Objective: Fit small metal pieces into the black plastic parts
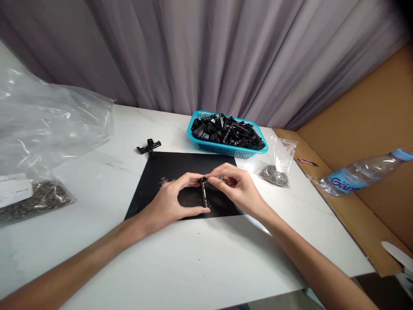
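The black plastic part (204,193) sits directly between the two hands, over the black mat (190,162). Its long axis runs roughly away from the wearer, from the tip of the left thumb at the near end to the left index finger at the far end; how steeply it tilts upward cannot be told from this angle. The left hand (169,199) grips it end to end, thumb and fingers curved like a bracket along its left side. The right hand (237,184) comes in from the other side, its thumb and index finger drawn together at the far end, so that end is where the two hands are closest. Whether the right fingertips pinch something small (they hide whatever might be there) cannot be told.

The part is slim, narrow and glossy, with a dark rounded shape at its far end and pale glints down its length.

Just beyond the left hand's knuckles, small metal pieces (165,182) lie scattered on the mat; more show behind the right fingers. Farther ahead of the left hand are loose black pieces (150,147). Beyond both hands, the blue basket (226,149) is heaped with similar black parts. A clear bag (275,174) with metal bits lies past the right hand, and a larger bag (48,196) lies well left of the left hand.
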Available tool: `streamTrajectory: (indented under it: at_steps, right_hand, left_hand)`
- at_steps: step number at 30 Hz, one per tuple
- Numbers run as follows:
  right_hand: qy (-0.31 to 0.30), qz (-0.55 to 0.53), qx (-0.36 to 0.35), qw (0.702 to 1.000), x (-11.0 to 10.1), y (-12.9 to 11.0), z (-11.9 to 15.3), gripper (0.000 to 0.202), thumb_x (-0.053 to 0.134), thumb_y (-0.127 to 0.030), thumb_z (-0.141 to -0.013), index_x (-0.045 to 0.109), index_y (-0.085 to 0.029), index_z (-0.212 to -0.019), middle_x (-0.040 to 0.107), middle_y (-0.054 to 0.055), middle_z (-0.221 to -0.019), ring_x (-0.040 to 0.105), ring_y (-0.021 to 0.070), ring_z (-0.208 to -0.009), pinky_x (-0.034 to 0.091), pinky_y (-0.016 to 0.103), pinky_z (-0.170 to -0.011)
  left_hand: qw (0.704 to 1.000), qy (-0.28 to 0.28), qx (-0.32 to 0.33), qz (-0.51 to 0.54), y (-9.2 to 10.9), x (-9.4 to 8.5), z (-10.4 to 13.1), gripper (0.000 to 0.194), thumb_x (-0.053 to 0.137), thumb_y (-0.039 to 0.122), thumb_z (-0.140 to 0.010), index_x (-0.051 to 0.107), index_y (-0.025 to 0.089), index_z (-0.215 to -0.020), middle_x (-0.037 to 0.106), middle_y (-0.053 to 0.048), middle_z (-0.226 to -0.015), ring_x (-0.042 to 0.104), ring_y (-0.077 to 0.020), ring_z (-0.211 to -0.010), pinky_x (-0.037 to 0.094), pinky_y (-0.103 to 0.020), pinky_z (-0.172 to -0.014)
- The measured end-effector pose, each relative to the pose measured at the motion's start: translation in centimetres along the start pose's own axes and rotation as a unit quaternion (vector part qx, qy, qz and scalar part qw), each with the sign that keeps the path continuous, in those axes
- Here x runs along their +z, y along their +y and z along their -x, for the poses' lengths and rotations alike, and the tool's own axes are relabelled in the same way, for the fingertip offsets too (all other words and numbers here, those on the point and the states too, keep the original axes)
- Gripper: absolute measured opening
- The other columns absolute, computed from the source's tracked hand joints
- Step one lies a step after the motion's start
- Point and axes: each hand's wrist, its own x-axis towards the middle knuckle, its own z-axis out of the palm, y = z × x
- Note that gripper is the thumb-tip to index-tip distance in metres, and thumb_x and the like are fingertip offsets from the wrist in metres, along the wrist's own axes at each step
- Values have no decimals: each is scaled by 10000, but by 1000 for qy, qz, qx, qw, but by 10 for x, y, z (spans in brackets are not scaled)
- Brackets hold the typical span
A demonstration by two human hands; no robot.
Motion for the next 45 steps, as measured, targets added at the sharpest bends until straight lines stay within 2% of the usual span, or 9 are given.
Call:
streamTrajectory:
  at_steps: [4, 9, 19, 25, 29, 34, 39, 42, 45]
  right_hand:
    - [13, -46, 53, 997, 1, 7, -5, 211, 732, -395, -905, 812, -202, -934, 743, 32, -890, 469, 103, -589, 388, 258, -544]
    - [3, -65, 90, 994, 4, 12, -7, 373, 781, -561, -817, 796, -188, -843, 698, 18, -748, 411, 97, -543, 324, 260, -495]
    - [-18, -97, 90, 991, 1, 16, -5, 366, 811, -547, -798, 786, -185, -845, 746, 55, -878, 624, 161, -731, 471, 290, -635]
    - [-31, -108, 95, 989, 5, 16, -8, 422, 819, -589, -766, 735, -177, -788, 746, 59, -876, 628, 160, -717, 486, 287, -619]
    - [-48, -92, 104, 989, 5, 11, -10, 426, 817, -587, -772, 718, -173, -759, 717, 32, -778, 556, 133, -629, 421, 268, -560]
    - [34, 12, 27, 999, -3, 4, -7, 317, 687, -486, -942, 794, -201, -852, 692, 48, -893, 577, 153, -745, 408, 283, -596]
    - [142, 106, -22, 984, -12, 5, -3, 340, 566, -462, -1024, 820, -248, -947, 629, 76, -1052, 598, 210, -1000, 498, 343, -819]
    - [121, 94, -6, 988, -13, 6, -2, 419, 534, -518, -1028, 816, -232, -910, 602, 44, -819, 595, 186, -817, 498, 338, -748]
    - [47, -30, 42, 998, -10, 6, -2, 445, 552, -547, -1012, 794, -186, -911, 610, 8, -663, 563, 133, -585, 479, 291, -583]
  left_hand:
    - [1000, -1, -2, 1, -1, -1, 0, 685, 860, 514, -726, 583, 264, -1299, 695, -61, -1313, 660, -275, -1244, 516, -469, -1145]
    - [1000, -11, 1, -25, 0, -1, -1, 647, 850, 516, -731, 606, 268, -1276, 712, -44, -1265, 669, -276, -1219, 519, -468, -1136]
    - [999, 1, 7, -53, 1, 1, -1, 703, 860, 521, -709, 612, 241, -1305, 731, -66, -1245, 693, -284, -1149, 557, -459, -1062]
    - [996, 14, 44, -76, 0, 1, 1, 641, 850, 448, -744, 625, 258, -1313, 717, -51, -1296, 681, -273, -1174, 545, -435, -1065]
    - [996, 15, 41, -77, 1, -2, 1, 636, 853, 473, -732, 646, 273, -1299, 725, -41, -1272, 683, -274, -1166, 539, -439, -1079]
    - [1000, -4, 10, 7, 2, -5, -2, 646, 866, 469, -719, 629, 251, -1280, 716, -53, -1259, 685, -257, -1182, 542, -428, -1109]
    - [998, -2, -18, 67, 1, -5, -3, 644, 864, 434, -728, 610, 245, -1289, 703, -58, -1302, 669, -248, -1240, 514, -439, -1155]
    - [998, -4, -19, 67, 1, -5, -2, 627, 855, 434, -738, 607, 242, -1281, 706, -66, -1294, 667, -259, -1244, 506, -464, -1163]
    - [998, -5, -16, 62, 1, -5, -2, 621, 857, 433, -735, 605, 243, -1270, 707, -65, -1285, 674, -259, -1229, 512, -469, -1158]
